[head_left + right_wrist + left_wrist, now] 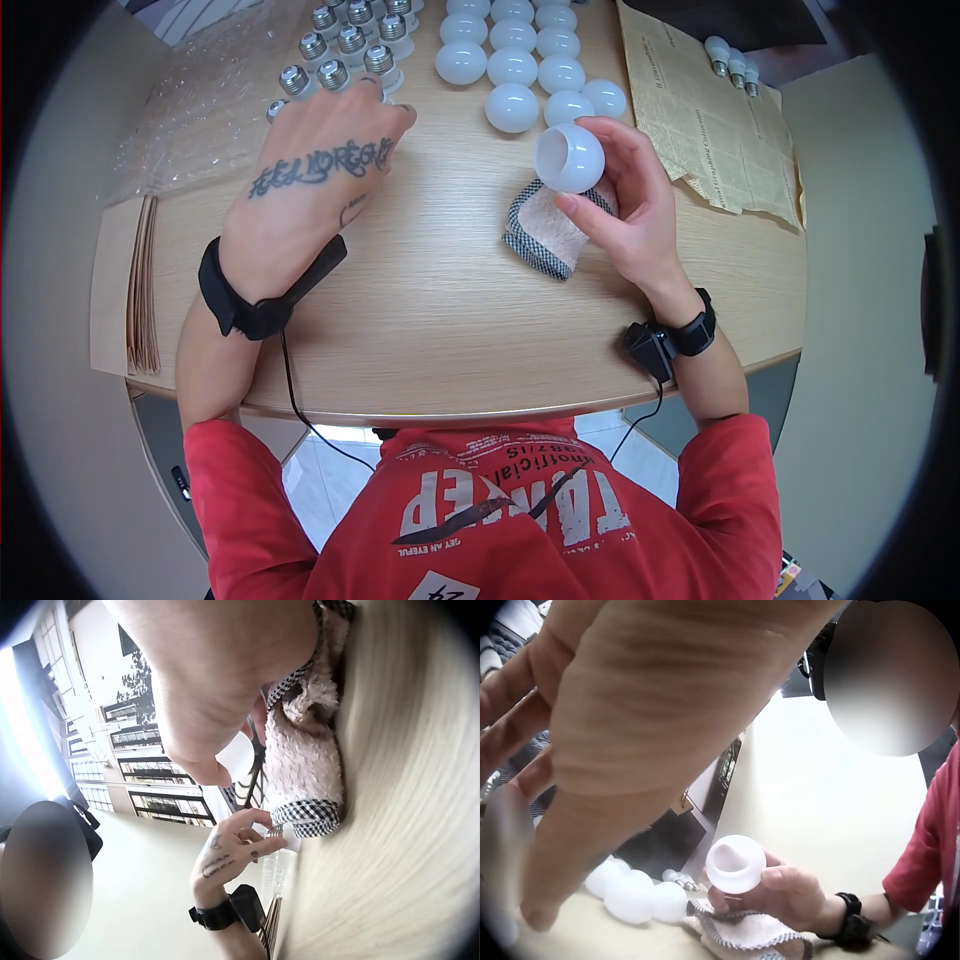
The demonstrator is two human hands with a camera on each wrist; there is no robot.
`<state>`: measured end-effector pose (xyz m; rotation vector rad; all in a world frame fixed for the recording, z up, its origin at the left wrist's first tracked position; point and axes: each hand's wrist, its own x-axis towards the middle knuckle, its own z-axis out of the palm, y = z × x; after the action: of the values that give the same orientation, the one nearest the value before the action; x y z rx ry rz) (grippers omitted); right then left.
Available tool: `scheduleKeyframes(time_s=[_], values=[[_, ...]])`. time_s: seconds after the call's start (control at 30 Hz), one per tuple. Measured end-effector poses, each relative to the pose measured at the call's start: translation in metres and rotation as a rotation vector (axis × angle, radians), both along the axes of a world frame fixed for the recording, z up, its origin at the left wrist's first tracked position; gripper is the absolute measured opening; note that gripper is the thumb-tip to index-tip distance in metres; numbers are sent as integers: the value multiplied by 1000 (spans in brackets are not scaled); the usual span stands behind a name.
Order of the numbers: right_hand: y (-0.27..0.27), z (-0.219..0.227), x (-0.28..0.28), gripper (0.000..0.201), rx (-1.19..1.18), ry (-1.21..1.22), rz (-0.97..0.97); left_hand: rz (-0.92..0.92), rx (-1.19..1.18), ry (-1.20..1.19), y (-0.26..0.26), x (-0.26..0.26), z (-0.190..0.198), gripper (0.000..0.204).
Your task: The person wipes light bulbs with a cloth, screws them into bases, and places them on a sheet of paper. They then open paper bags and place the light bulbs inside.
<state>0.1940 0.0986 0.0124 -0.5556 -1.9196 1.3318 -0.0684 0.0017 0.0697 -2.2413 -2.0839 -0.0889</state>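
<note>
A white, hollow bulb cover (570, 158) with its round mouth facing left is held between the thumb and fingers of my right hand (640, 205). Just beneath that hand lies a pink cloth (548, 225) with a checked edge, also visible in the right wrist view (304, 757). My left hand (325, 150) is over the near end of the rows of bulb bases (333, 74) with metal screw caps. In the right wrist view, a screw cap (276, 832) shows between the finger and thumb of my left hand (232, 851); the head view hides this grip.
Rows of white bulb covers (512, 68) stand at the back middle. Three small bulbs (737, 68) lie on printed brown paper (710, 150) at the right. Clear bubble wrap (210, 110) and folded brown paper (143, 290) lie at the left. Cables run from both wrists.
</note>
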Motion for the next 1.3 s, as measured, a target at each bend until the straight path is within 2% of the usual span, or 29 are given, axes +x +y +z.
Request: scheduleKeyframes(time_s=[0.17, 0.3, 0.4, 0.5, 0.6, 0.7, 0.8, 1.1, 1.3], values=[[0, 1, 0, 60, 4, -15, 2, -79, 37, -84, 1, -11, -13, 21], [-1, 1, -1, 59, -2, -36, -5, -143, 19, -219, 7, -1, -4, 17], [-1, 0, -1, 59, -6, -51, -15, -337, 63, -427, 18, 5, 3, 17], [-3, 1, -1, 60, -16, -46, -16, -145, -22, -745, 23, 21, 6, 19], [-2, -2, 0, 61, 1, -39, -21, -74, -128, -1209, 24, 36, -6, 21], [-1, -1, -1, 60, -55, -25, -42, -61, -154, -1393, 26, 42, -19, 22], [0, -3, 0, 60, -26, -49, -31, -112, -128, -1454, 28, 43, -28, 21], [-2, -2, -1, 59, -36, -64, -27, -27, -127, -1697, 25, 62, -52, 27], [-3, -2, -1, 59, -35, -116, -16, 30, -152, -1734, 22, 67, -55, 26]])
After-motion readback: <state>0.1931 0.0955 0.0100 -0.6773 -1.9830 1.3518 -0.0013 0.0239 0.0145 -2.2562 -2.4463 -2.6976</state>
